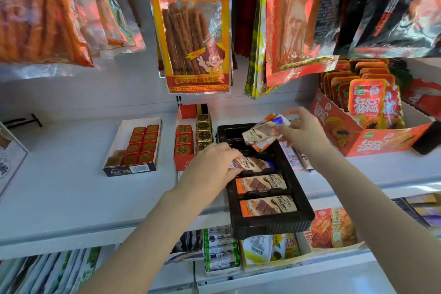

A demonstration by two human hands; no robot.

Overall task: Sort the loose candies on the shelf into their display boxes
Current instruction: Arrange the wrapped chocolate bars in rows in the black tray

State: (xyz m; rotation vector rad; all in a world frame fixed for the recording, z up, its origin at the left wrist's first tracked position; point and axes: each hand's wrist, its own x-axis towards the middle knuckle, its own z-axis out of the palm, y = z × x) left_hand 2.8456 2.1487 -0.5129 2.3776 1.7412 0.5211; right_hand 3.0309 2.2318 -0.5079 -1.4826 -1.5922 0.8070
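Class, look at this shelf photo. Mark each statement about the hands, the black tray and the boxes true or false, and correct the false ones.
1. The right hand holds several candy packets above the black tray. True.
2. The left hand is idle on the shelf. False: it grips a packet in the tray.
3. The tray's two nearest slots hold packets. True.
4. The white box of red squares is full. False: its rear part is bare.
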